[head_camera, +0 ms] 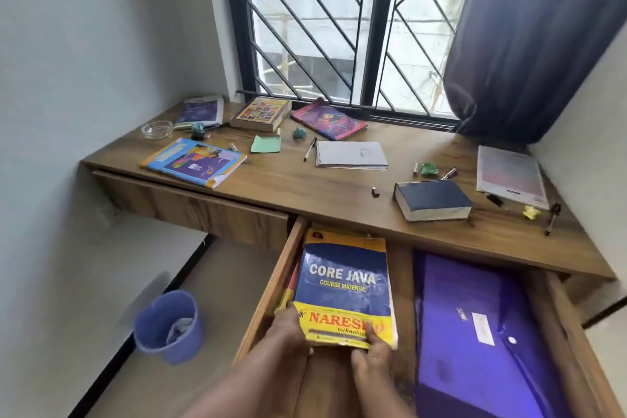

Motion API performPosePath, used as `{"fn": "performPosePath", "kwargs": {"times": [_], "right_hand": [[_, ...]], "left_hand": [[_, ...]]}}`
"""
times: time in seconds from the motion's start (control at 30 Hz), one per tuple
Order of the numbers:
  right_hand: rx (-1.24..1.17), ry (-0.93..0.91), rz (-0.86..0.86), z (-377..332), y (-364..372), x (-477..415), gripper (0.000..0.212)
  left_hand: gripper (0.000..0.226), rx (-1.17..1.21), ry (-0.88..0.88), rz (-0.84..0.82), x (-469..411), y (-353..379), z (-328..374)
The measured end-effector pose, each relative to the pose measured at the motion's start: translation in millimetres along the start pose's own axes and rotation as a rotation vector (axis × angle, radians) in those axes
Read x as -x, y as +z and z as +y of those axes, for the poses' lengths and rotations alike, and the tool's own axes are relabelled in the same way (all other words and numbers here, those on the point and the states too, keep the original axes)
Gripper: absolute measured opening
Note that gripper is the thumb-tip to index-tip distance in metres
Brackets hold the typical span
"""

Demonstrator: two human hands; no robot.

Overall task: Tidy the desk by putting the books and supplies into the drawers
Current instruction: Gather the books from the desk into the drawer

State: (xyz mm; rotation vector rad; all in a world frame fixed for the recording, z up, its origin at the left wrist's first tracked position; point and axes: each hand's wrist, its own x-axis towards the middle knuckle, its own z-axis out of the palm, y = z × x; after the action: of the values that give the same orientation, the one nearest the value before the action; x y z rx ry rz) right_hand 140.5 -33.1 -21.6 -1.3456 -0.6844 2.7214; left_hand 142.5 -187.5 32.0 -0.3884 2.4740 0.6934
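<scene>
— Left hand (288, 324) and right hand (373, 349), what do they hold?
— Both grip the near edge of the Core Java book (342, 285), fingers curled on it. It is inside the open drawer (268, 299), beside a purple folder (475, 332).

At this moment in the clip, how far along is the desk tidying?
Early. Done: a purple folder lies in the open drawer. In hand: the left hand and right hand hold the Core Java book at the drawer's left side. Left: navy book, notepad, pen, sticky notes on the desk.
</scene>
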Motion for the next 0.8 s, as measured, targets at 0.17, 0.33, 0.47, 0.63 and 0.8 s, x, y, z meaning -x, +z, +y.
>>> {"fn": "performPosePath", "kwargs": {"times": [0.17,0.33,0.47,0.63,0.8], "right_hand": [[0.089,-0.026,-0.025,5.3,7.5,-3.9,0.022],[0.730,-0.196,0.186,3.1,9.7,8.5,0.033],[1.315,-0.424,0.220,-3.5,8.6,21.9,0.068],[1.760,-0.521,0.012,-7.6,-6.6,15.0,0.115],[1.950,-0.644,-0.132,-18.2,-6.6,15.1,0.080]], "left_hand": [[0.038,-0.152,-0.030,0.142,-10.5,-1.8,2.4],[0.044,-0.207,0.017,0.310,-8.1,9.2,-5.7],[0.057,-0.267,0.134,0.369,-9.9,21.9,-21.6],[0.059,-0.294,0.191,0.396,-12.0,33.4,-27.6],[0.058,-0.401,0.201,0.433,-20.1,46.2,-31.3]]}}
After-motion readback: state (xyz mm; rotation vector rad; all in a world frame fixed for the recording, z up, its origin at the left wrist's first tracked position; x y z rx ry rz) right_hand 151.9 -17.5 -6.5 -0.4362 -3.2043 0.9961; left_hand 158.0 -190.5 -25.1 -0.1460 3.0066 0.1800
